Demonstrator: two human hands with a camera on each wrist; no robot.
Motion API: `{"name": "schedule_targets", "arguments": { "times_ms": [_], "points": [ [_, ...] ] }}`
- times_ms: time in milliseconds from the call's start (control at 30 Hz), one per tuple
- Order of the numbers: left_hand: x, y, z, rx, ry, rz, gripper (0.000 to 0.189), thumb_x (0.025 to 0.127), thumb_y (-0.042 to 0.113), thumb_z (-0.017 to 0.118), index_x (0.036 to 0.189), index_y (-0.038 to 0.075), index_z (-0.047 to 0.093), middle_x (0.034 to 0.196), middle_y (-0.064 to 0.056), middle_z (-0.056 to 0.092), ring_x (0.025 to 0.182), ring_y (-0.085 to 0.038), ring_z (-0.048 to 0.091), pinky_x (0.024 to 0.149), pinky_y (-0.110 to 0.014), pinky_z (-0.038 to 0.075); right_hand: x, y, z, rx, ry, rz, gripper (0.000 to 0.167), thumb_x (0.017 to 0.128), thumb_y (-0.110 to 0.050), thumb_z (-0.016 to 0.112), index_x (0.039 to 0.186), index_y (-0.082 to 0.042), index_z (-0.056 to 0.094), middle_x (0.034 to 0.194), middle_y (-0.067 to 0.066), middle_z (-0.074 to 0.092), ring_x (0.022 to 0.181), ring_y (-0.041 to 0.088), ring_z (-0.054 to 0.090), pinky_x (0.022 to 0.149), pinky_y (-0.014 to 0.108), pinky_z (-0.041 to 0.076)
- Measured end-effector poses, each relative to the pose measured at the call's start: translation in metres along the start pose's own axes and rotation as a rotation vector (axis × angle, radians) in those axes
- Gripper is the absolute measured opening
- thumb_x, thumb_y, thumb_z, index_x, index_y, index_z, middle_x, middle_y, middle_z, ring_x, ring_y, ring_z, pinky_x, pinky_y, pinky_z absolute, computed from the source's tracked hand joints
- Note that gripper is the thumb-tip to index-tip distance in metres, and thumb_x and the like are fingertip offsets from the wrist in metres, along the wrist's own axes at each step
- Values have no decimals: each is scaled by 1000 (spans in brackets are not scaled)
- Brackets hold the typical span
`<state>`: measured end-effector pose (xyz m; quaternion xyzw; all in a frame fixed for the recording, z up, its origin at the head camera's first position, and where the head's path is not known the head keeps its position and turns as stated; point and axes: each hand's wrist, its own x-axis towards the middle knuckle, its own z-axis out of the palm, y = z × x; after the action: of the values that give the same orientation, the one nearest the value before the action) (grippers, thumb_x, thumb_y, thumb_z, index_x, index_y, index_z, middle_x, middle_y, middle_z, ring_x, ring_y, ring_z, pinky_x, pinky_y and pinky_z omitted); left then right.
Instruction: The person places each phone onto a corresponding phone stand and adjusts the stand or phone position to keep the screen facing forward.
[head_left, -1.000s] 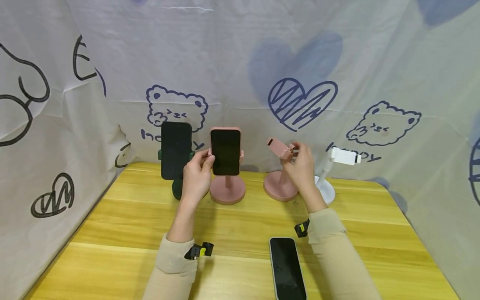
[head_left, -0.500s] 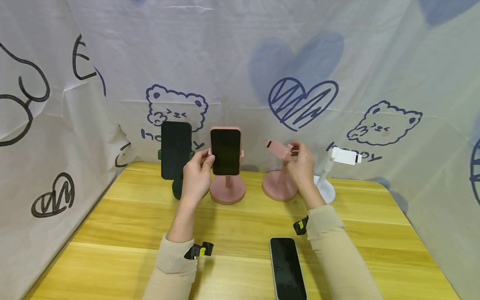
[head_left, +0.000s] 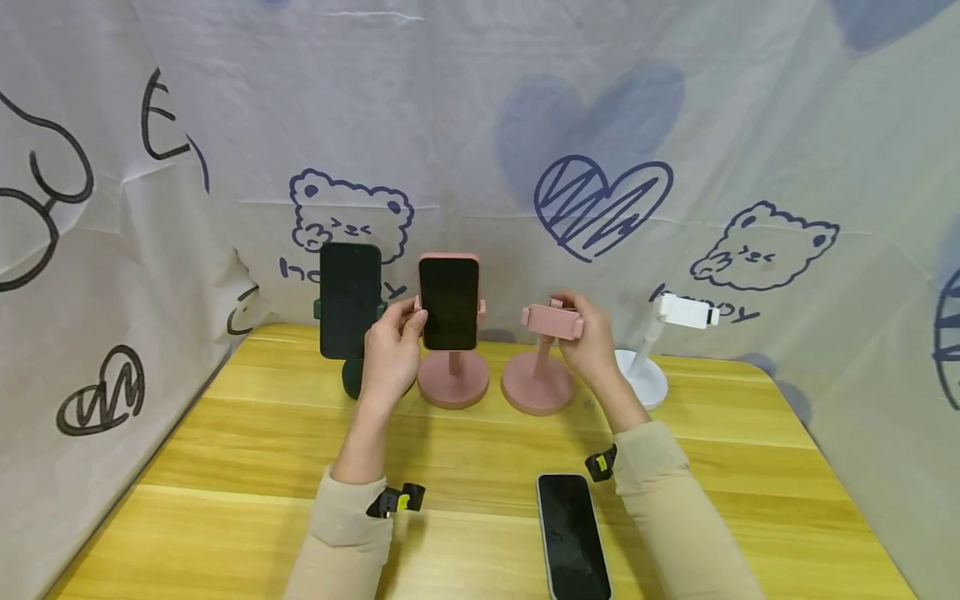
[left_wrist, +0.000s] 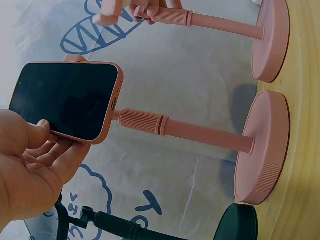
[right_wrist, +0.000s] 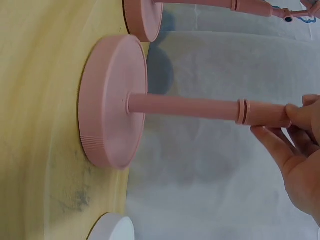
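Observation:
A phone in a pink case (head_left: 450, 304) stands upright in the clamp of a pink phone stand (head_left: 453, 382). My left hand (head_left: 392, 350) pinches the phone's left edge, thumb (left_wrist: 37, 134) on the front and fingers behind. To the right is a second pink phone stand (head_left: 538, 387), its holder bare and facing me. My right hand (head_left: 592, 346) grips this stand just under the holder; in the right wrist view the thumb and fingers close on the top of its stem (right_wrist: 267, 114). The stand's round base (right_wrist: 112, 102) sits at the table surface.
A dark phone (head_left: 350, 300) is upright in a green stand (head_left: 351, 379) at the left. A white phone stand (head_left: 647, 379) is at the right. Another phone (head_left: 573, 533) lies flat near the front of the wooden table (head_left: 247, 467). A printed cloth (head_left: 465, 125) hangs behind.
My right hand has shifted the second pink stand to the left, closer to the first. Its holder has turned from angled to facing front. My left hand has stayed in place.

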<state>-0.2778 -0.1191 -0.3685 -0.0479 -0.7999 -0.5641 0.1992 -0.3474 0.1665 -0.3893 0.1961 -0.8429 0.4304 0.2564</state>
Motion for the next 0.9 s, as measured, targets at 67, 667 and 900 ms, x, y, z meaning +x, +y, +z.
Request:
{"name": "schedule_targets", "arguments": {
  "times_ms": [67, 667, 900],
  "points": [
    [0, 0, 0, 8, 1, 0, 39, 110, 20, 54, 143, -1, 58, 129, -22, 68, 116, -36, 67, 100, -48, 56, -2, 0, 0, 8, -19, -34, 43, 82, 17, 59, 124, 10, 64, 115, 30, 70, 107, 46, 68, 96, 57, 55],
    [-16, 36, -7, 194, 113, 128, 53, 107, 22, 60, 152, -1, 44, 147, -18, 55, 128, -34, 59, 109, -50, 50, -5, -8, 2, -17, -101, -8, 42, 89, 10, 61, 131, 6, 62, 124, 26, 69, 113, 44, 67, 100, 56, 54],
    [-30, 53, 10, -16, 301, 501, 39, 104, 5, 61, 141, -6, 56, 133, -20, 62, 117, -30, 65, 102, -37, 56, -7, -6, 0, -31, -105, 20, 42, 90, 9, 61, 132, 5, 62, 125, 26, 69, 115, 45, 66, 103, 56, 53]
  ]
}}
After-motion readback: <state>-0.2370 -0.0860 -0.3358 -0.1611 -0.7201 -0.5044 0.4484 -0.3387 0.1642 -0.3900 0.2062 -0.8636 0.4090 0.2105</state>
